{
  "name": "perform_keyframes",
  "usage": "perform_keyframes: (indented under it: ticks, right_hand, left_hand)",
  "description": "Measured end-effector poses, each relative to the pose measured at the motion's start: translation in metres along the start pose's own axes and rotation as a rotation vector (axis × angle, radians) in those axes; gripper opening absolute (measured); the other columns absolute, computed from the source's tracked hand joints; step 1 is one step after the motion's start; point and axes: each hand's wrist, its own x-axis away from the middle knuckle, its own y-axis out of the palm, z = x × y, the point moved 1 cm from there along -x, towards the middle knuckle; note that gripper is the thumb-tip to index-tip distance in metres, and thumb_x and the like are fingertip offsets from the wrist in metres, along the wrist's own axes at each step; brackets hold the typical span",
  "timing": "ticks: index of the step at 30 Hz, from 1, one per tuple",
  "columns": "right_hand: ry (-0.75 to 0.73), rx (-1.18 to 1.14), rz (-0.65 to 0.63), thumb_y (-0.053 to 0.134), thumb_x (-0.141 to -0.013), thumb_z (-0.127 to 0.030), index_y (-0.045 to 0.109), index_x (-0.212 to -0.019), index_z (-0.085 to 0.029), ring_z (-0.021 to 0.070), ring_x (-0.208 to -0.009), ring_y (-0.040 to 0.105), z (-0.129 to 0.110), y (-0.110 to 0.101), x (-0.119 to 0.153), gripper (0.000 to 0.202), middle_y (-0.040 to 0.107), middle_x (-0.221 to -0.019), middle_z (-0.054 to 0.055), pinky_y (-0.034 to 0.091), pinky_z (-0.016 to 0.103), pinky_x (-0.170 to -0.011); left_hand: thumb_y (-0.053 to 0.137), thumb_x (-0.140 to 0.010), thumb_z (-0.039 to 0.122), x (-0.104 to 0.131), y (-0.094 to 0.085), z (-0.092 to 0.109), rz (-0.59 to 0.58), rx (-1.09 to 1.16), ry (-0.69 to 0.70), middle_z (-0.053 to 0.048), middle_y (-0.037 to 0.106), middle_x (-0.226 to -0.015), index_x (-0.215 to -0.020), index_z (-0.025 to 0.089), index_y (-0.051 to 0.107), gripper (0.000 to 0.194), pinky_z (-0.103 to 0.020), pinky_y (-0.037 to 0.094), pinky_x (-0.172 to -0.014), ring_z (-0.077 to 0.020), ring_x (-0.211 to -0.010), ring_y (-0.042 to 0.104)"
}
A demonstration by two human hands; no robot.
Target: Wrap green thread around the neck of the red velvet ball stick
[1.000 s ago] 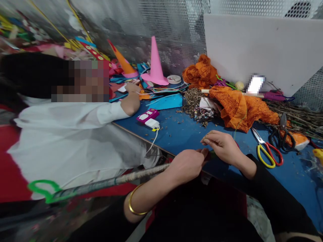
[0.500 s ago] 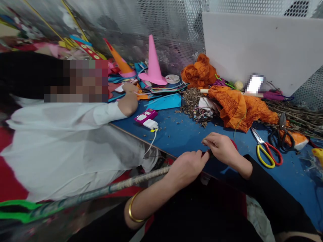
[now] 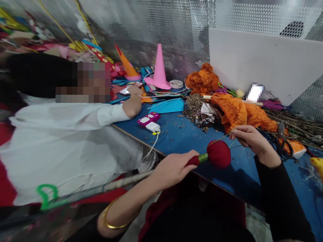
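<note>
My left hand is closed round a long stick near its cloth-covered end. A round red cloth bundle tops that end, over the table's edge. Green thread is wound round the neck just below the bundle. From there a strand runs taut up to my right hand, whose fingers pinch it above and to the right of the bundle. The stick slants down left past my forearm, and a bright green loop shows near its far end.
On the blue table lie orange cloth, black-handled scissors, dry twigs and a purple device with a white cable. A pink cone hat stands farther back. A person in white leans over the table at left.
My right hand has moved right and up, drawing the thread out from the neck. The red bundle, mostly hidden before, now shows. The red-and-yellow scissors are no longer visible.
</note>
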Motion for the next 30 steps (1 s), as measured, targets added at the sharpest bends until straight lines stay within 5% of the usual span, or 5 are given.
perform_keyframes:
  ticks: [6,10,16,22,30]
  right_hand:
    - [0.077,0.577,0.252,0.052,-0.09,-0.034,0.064,-0.072,-0.015,0.014,-0.059,0.057,0.037,-0.011,-0.029,0.029,0.064,-0.071,0.007,0.044,0.024,-0.055]
    - [-0.288,0.713,0.194,0.06,-0.085,-0.024,0.067,-0.103,-0.015,0.0264,-0.106,0.061,0.038,0.021,-0.025,0.022,0.065,-0.114,0.017,0.048,0.039,-0.092]
    - [-0.351,0.01,-0.271,0.063,-0.083,-0.05,0.063,-0.112,-0.02,0.022,-0.101,0.064,0.041,0.095,-0.01,0.041,0.069,-0.097,0.007,0.051,0.037,-0.092]
    - [-0.429,0.312,-0.063,0.045,-0.096,-0.035,0.063,-0.077,-0.018,0.0133,-0.059,0.054,0.028,0.114,0.009,0.031,0.056,-0.065,0.001,0.049,0.026,-0.062]
    - [-0.788,0.118,-0.041,0.044,-0.098,-0.035,0.066,-0.08,-0.02,0.0244,-0.104,0.062,0.002,0.112,0.034,0.032,0.066,-0.097,0.011,0.046,0.045,-0.099]
  left_hand:
    - [0.057,-0.084,0.042,0.003,-0.004,0.003,-0.044,0.905,-0.09,0.008,0.053,-0.064,-0.106,0.022,0.046,0.032,-0.02,0.032,-0.051,-0.0087,-0.051,0.044]
    - [0.066,-0.077,0.048,-0.004,-0.002,0.006,0.015,1.244,-0.089,0.009,0.049,-0.06,-0.101,0.021,0.04,0.044,-0.018,0.021,-0.043,-0.0045,-0.044,0.033]
    - [0.072,-0.074,0.046,-0.007,-0.008,0.011,0.056,1.363,-0.041,0.007,0.05,-0.062,-0.1,0.019,0.044,0.047,-0.018,0.021,-0.042,-0.0039,-0.046,0.035]
    - [0.07,-0.077,0.046,-0.008,-0.008,0.001,0.116,1.348,-0.047,0.007,0.051,-0.063,-0.098,0.019,0.045,0.043,-0.018,0.022,-0.044,-0.004,-0.047,0.036]
    - [0.069,-0.076,0.048,-0.019,0.011,0.002,0.148,1.302,-0.049,0.008,0.046,-0.071,-0.092,0.02,0.044,0.041,-0.018,0.027,-0.047,-0.0054,-0.054,0.037]
